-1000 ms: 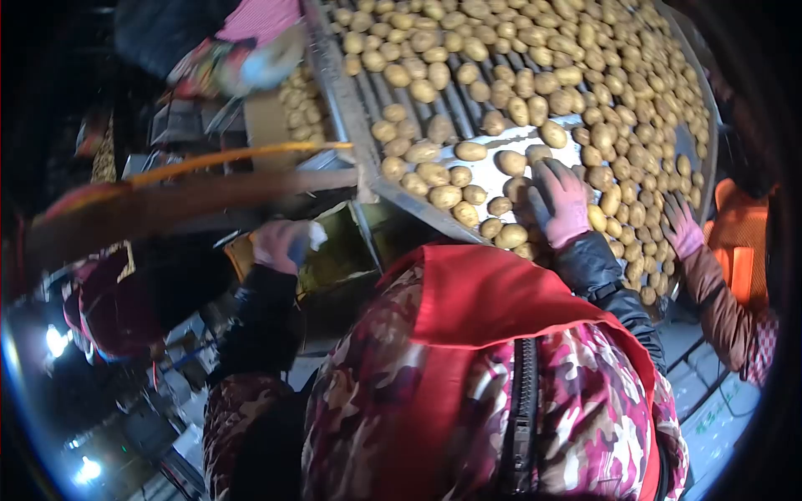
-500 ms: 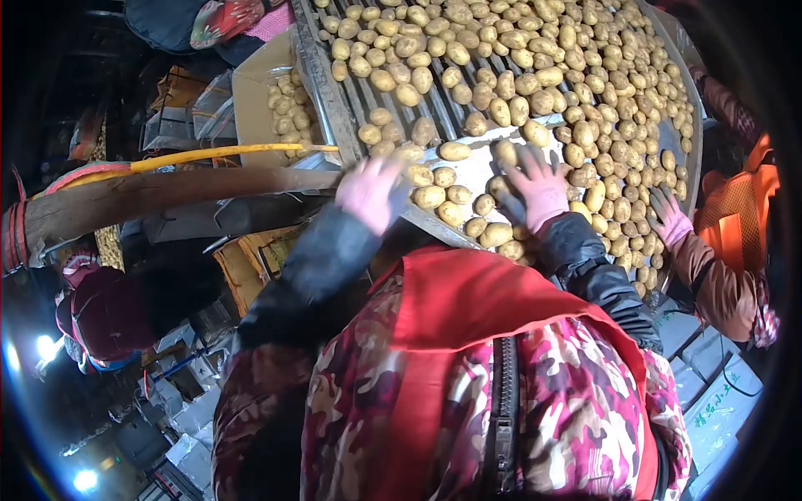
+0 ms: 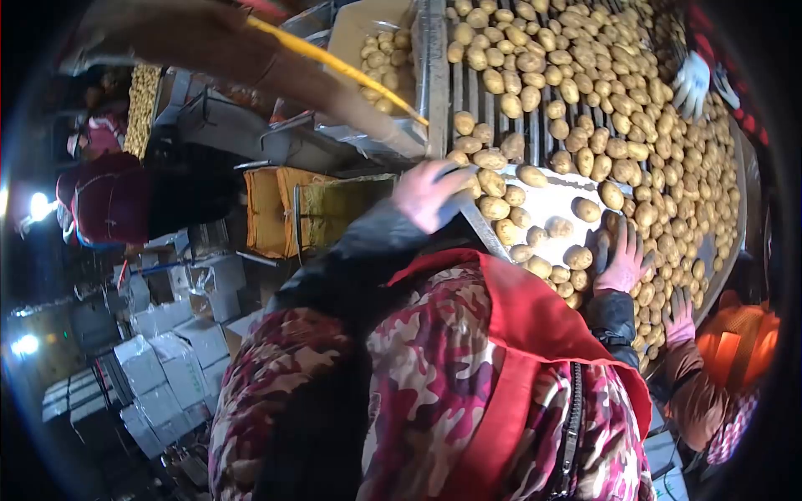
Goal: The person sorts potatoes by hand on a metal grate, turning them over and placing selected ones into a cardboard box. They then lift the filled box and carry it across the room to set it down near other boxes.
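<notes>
Potatoes (image 3: pixel 668 175) cover the slatted sorting table (image 3: pixel 433 75) and lie more thinly on its white plate (image 3: pixel 551 244). At the table's near left corner is my left hand (image 3: pixel 430 194), in a pink glove with dark fingertips, its fingers partly spread beside a few potatoes. My right hand (image 3: pixel 622 257), gloved alike, rests among the potatoes at the right side of the white plate, fingers apart. Whether its fingertips touch a potato at the plate's edge is hard to tell. Neither hand holds anything.
A co-worker's gloved hand (image 3: pixel 681 319) reaches in at the right; another's white glove (image 3: pixel 692 85) is at the upper right. A carton of potatoes (image 3: pixel 368 29), a yellow strap (image 3: pixel 334 67) and a thick beam (image 3: pixel 251 63) lie left of the table. White boxes (image 3: pixel 159 376) are stacked lower left.
The camera view has turned, so the table appears further right. My right hand has shifted across the white plate to its right side, and more of the plate shows. Another worker's white glove has appeared.
</notes>
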A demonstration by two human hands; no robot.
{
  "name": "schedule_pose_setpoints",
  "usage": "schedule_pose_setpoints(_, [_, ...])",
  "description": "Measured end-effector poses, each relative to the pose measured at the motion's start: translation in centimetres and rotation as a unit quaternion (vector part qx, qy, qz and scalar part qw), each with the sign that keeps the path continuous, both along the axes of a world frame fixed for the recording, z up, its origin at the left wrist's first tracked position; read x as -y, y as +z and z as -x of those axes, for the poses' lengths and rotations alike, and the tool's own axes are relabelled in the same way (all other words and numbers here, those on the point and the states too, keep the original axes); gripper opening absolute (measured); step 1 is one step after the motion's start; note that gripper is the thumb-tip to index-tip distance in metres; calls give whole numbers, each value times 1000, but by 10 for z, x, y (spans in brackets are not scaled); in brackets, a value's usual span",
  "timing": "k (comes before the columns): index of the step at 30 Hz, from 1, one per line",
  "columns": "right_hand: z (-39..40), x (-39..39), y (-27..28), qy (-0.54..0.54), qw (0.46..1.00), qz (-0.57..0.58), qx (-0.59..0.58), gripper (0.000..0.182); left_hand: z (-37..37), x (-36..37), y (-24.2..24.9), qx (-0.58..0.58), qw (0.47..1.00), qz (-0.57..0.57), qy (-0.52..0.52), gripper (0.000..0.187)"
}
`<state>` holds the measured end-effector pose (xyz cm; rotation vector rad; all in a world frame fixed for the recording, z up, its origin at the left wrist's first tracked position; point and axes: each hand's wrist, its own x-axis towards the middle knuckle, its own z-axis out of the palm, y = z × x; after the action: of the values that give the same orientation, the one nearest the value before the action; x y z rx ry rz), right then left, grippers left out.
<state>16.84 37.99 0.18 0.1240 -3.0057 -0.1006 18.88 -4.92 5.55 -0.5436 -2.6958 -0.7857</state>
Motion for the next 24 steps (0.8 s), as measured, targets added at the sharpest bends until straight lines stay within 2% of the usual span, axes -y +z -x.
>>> schedule_pose_setpoints(3, [1, -5, -7, 0, 1000, 2, -1, 63, -63, 90, 7, 23, 988, 50, 143, 39])
schedule_pose_setpoints(4, [1, -8, -10, 8, 1000, 2, -7, 63, -81, 121, 21, 2, 972, 125, 197, 38])
schedule_pose_setpoints(5, [1, -12, -14, 11, 1000, 0, -11, 63, -103, 164, -1, -8, 927, 173, 332, 43])
schedule_pose_setpoints(6, [0, -11, -15, 22, 999, -9, -45, 74, -124, 205, -21, 43, 877, 191, 440, 47])
schedule_pose_setpoints(7, [1, -3, -7, -2, 1000, 6, 5, 64, -134, 227, -14, 17, 849, 268, 454, 46])
schedule_pose_setpoints(8, [-2, 0, -11, 15, 998, 30, -52, 62, -132, 231, -10, -15, 818, 341, 463, 45])
schedule_pose_setpoints(10, [-7, 30, 19, 87, 984, 136, -71, 62, -119, 198, -11, 50, 928, 217, 299, 43])
schedule_pose_setpoints(11, [-18, 49, 38, 126, 974, 189, -26, 60, -108, 182, -10, 86, 962, 155, 209, 42])
schedule_pose_setpoints(12, [-22, 63, 40, 162, 962, 220, 8, 42, -87, 141, -3, 89, 980, 135, 118, 40])
schedule_pose_setpoints(13, [-21, 68, 45, 233, 933, 248, 119, 44, -68, 87, 6, 89, 989, 116, 27, 39])
schedule_pose_setpoints(14, [-20, 65, 29, 339, 926, 159, 36, 52, -49, 42, 14, 73, 989, 126, -10, 43])
schedule_pose_setpoints(15, [-15, 57, 25, 342, 926, 141, 71, 57, -30, 9, 17, 55, 988, 135, -50, 47])
schedule_pose_setpoints(16, [-8, 45, 30, 284, 951, 106, 65, 58, -10, -9, 5, 17, 985, 160, -60, 59])
schedule_pose_setpoints(17, [0, 29, 35, 226, 970, 70, 61, 58, 10, -21, -3, 39, 979, 194, -52, 70])
schedule_pose_setpoints(19, [15, -10, 31, 140, 989, 39, 19, 57, 42, -33, -20, 58, 963, 262, 10, 75])
schedule_pose_setpoints(20, [12, -24, 39, 93, 996, 5, -10, 56, 59, -25, -44, 71, 949, 305, 20, 79])
schedule_pose_setpoints(21, [12, -42, 29, 73, 996, 26, -35, 54, 67, -37, -44, 71, 946, 315, 29, 76])
schedule_pose_setpoints(23, [-5, -58, 41, 36, 999, 11, -6, 60, 74, -58, -41, 72, 934, 342, 67, 71])
schedule_pose_setpoints(24, [-16, -66, 34, -36, 997, 61, 22, 60, 82, -65, -54, 84, 944, 314, 66, 63])
